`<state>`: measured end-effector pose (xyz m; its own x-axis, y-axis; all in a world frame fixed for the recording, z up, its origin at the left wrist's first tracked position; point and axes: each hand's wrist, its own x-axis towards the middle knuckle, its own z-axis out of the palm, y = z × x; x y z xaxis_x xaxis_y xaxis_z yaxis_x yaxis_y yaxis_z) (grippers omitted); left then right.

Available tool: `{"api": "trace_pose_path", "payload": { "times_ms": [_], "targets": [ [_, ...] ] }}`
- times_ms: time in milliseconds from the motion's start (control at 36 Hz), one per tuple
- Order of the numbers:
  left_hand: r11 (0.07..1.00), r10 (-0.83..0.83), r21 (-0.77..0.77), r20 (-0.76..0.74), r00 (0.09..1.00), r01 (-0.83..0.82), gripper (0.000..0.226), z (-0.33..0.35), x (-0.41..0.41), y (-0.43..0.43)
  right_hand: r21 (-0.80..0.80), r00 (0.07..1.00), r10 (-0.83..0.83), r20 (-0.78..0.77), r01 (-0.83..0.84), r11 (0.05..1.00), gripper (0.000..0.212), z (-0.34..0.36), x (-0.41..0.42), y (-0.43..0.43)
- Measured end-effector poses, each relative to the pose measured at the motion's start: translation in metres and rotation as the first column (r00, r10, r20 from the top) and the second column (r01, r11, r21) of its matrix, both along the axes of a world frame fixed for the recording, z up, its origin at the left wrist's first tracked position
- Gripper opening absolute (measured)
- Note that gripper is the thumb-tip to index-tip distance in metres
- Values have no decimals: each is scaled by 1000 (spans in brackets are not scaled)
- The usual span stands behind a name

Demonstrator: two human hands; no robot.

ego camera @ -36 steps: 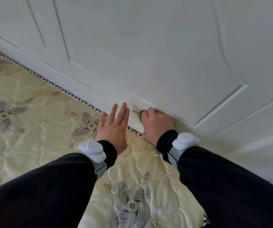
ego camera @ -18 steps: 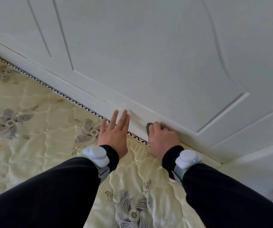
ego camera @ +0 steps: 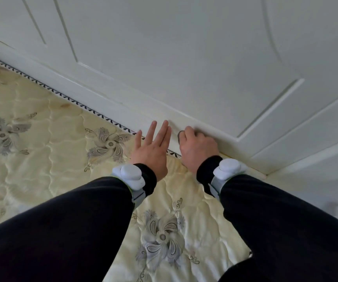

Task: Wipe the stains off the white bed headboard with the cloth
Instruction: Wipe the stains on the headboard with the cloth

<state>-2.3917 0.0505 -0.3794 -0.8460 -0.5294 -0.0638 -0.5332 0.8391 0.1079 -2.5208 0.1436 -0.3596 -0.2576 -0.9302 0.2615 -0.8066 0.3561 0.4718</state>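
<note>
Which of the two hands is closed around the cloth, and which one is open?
The right hand is closed on the grey cloth, pressing it against the headboard. The left hand is open, fingers stretched, holding nothing.

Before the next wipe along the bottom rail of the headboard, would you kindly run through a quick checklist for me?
1. Cloth in hand: ok. The right hand is closed on a dark grey cloth, of which only a corner shows.
2. Cloth on the surface: ok. It is pressed to the lower rail of the headboard.
3. Left hand out of the path: not ok if wiping leftward. It is open, its fingers spread right beside the cloth.
4. Stains left on the rail: cannot tell. The rail looks faintly yellowish, but no clear mark shows.
5. Mattress clear of the cloth: ok. The cloth sits above the patterned edging.
</note>
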Motion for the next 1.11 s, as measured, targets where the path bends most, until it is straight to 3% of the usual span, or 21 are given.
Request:
{"api": "trace_pose_path", "payload": {
  "times_ms": [528, 667, 778, 861, 972, 1111],
  "targets": [
    [995, -95, -29, 28, 995, 96, 91, 15, -11, 65, 163, 959, -278, 57, 266, 950, 34, 14, -40, 151],
    [994, -112, -17, 35, 993, 112, 89, 28, -8, 76, 252, 903, -423, 79, 392, 885, 30, 26, -35, 166],
    [986, -164, 8, 60, 985, 164, 84, 37, -3, 88, 271, 768, -550, 330, 481, 834, 33, 38, -20, 157],
    [969, -212, 145, 62, 975, 201, 68, 49, -4, 104, 148, 626, -536, 566, 562, 814, 14, 41, -4, 157],
    [946, -198, 266, 18, 980, 186, 45, 57, -6, 126, 122, 399, -486, 778, 662, 740, 27, 38, 18, 165],
    [935, -254, 250, -19, 967, 250, 49, 62, -3, 145, 107, 171, -366, 915, 771, 628, 47, 51, 30, 175]
  ]
}}
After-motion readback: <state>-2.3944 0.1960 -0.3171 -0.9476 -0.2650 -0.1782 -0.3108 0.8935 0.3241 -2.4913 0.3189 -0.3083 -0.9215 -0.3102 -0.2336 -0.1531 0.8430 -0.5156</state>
